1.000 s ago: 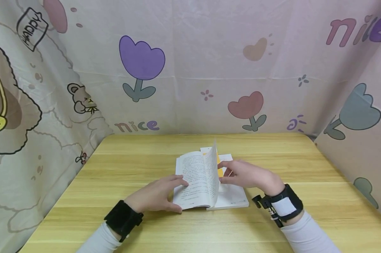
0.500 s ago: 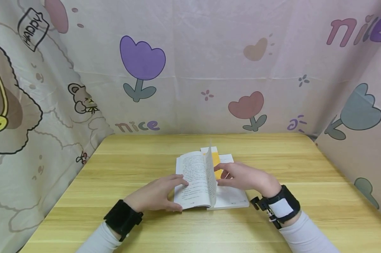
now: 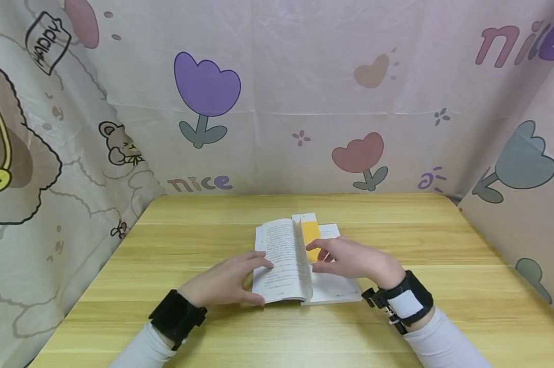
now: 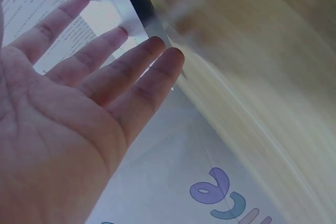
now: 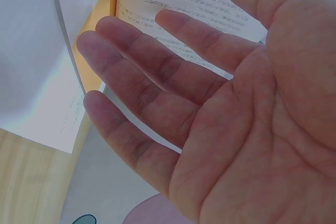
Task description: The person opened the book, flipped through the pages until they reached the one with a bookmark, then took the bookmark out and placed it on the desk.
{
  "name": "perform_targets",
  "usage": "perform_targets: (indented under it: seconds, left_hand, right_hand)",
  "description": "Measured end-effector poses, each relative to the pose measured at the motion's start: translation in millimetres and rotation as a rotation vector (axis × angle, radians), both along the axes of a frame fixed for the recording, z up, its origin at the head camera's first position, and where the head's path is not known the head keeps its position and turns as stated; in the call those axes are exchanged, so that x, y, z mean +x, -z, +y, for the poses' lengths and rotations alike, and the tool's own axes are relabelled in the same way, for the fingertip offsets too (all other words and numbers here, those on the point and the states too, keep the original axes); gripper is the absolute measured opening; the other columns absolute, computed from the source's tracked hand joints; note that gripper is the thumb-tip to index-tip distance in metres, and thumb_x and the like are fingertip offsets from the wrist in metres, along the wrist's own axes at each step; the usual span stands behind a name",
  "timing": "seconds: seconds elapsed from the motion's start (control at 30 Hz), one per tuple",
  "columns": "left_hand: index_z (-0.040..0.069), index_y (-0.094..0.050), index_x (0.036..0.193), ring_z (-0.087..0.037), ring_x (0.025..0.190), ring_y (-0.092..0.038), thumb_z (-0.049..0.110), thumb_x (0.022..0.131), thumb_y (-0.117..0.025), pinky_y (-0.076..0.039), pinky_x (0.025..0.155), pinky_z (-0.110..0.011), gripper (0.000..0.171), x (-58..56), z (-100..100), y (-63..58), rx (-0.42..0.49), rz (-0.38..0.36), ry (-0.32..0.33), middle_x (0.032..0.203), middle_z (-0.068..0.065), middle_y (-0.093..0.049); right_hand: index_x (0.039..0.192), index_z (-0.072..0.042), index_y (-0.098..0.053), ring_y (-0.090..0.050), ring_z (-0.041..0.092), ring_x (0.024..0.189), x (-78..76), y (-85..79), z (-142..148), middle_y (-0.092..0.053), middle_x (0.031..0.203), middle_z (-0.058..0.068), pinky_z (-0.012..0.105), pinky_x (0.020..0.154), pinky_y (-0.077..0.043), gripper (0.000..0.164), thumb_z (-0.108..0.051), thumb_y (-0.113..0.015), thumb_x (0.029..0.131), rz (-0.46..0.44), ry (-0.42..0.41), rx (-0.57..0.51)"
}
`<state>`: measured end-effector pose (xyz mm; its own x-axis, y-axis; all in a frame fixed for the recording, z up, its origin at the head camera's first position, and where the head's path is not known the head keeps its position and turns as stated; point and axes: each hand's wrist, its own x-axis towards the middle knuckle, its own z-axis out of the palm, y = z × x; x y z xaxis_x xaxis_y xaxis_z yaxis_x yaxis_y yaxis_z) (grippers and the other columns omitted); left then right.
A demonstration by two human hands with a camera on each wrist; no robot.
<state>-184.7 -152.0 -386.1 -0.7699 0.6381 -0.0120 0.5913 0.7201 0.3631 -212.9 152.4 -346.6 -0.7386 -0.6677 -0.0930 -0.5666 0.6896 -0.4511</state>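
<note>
A book (image 3: 280, 260) lies spread on the table, printed text on its left page. One leaf (image 3: 306, 273) stands nearly upright along the middle, leaning left. My left hand (image 3: 228, 280) rests its fingertips on the left page, with the thumb at the lower left corner. Beside the upright leaf is my right hand (image 3: 352, 260), fingers loosely bent, its fingertips against or very near that leaf; exact contact is hard to tell. A yellow and white slip (image 3: 310, 232) lies on the right side and juts past the top edge. In the right wrist view the fingers (image 5: 152, 98) hold nothing.
The light wooden table (image 3: 203, 230) surrounds the book. A printed cloth (image 3: 277, 92) with flowers and words hangs along the back and sides. Each wrist wears a black strap, such as the left strap (image 3: 177, 319).
The right hand has moved left, and the upright leaf has swung left with it, uncovering more of the yellow and white slip. The left hand has stayed nearly still.
</note>
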Motion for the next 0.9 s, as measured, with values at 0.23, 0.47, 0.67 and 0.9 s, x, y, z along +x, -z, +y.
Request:
perform_targets:
  seconds: [0.23, 0.47, 0.67, 0.9]
  left_hand:
    - [0.025, -0.055, 0.133, -0.027, 0.133, -0.036, 0.065, 0.071, -0.069, -0.036, 0.102, -0.050, 0.076, 0.8, 0, -3.1, 0.002, -0.014, -0.017, 0.148, -0.005, -0.039]
    - [0.025, -0.056, 0.132, -0.025, 0.131, -0.038, 0.067, 0.071, -0.067, -0.037, 0.101, -0.048, 0.074, 2.0, 0, -7.8, -0.002, -0.008, -0.032, 0.147, -0.004, -0.040]
    - [0.026, -0.055, 0.133, -0.025, 0.131, -0.038, 0.064, 0.074, -0.068, -0.038, 0.101, -0.046, 0.071, 1.7, -3, -11.4, 0.007, 0.017, -0.036, 0.148, -0.004, -0.038]
    - [0.027, -0.055, 0.133, -0.027, 0.132, -0.036, 0.061, 0.076, -0.068, -0.038, 0.100, -0.047, 0.067, 0.1, -6, -14.6, 0.036, 0.060, -0.025, 0.150, -0.005, -0.035]
  right_hand:
    - [0.134, -0.015, -0.055, -0.060, 0.009, 0.089, 0.4, 2.6, -2, -0.064, 0.101, -0.003, 0.026, 0.075, -0.051, 0.052, -0.044, -0.062, 0.092, -0.012, 0.019, 0.006]
    - [0.134, -0.015, -0.054, -0.060, 0.009, 0.089, 1.7, 3.0, -3, -0.063, 0.101, -0.002, 0.027, 0.076, -0.051, 0.052, -0.044, -0.062, 0.092, -0.025, 0.016, -0.008]
    - [0.135, -0.016, -0.054, -0.059, 0.008, 0.090, 2.8, 2.1, -5, -0.063, 0.102, -0.003, 0.028, 0.077, -0.050, 0.052, -0.043, -0.062, 0.092, -0.030, 0.019, 0.001]
    - [0.134, -0.017, -0.054, -0.059, 0.007, 0.092, 3.1, 3.1, -8, -0.063, 0.104, -0.002, 0.028, 0.078, -0.050, 0.051, -0.044, -0.061, 0.092, -0.027, 0.018, 0.004]
